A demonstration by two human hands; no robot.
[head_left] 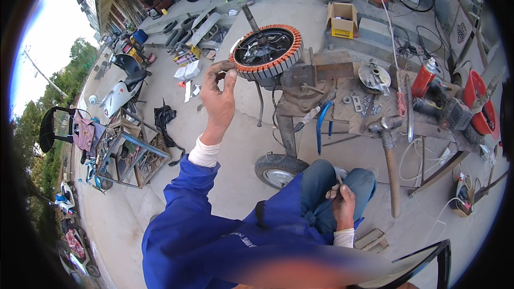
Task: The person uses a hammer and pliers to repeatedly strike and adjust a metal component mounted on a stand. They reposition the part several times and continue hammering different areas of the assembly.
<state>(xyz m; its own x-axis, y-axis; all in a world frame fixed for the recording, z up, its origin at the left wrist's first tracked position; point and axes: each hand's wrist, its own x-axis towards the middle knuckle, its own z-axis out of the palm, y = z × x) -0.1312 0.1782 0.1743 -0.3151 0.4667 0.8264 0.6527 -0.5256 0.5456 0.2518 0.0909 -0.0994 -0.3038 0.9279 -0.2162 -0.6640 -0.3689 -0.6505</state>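
Observation:
A motor stator [289, 65] with orange-red windings and a dark hub stands tilted on the vise [300, 77], its steel shaft [249, 20] pointing up. My left hand [217, 96] is at the stator's left rim. Its thumb and forefinger tips come close together in a pinch there; whatever lies between them is too small to make out. Over my knee, my right hand [343, 206] is closed, with a thin, short end poking up from its fingers; I cannot tell its kind.
Right of the vise, the workbench [348, 115] carries a hammer [390, 166], a red spray can [424, 77], a red bowl [476, 101] and loose nuts. Below stands a wheel [279, 171]. To the left are a metal rack [128, 150] and a white scooter [120, 93].

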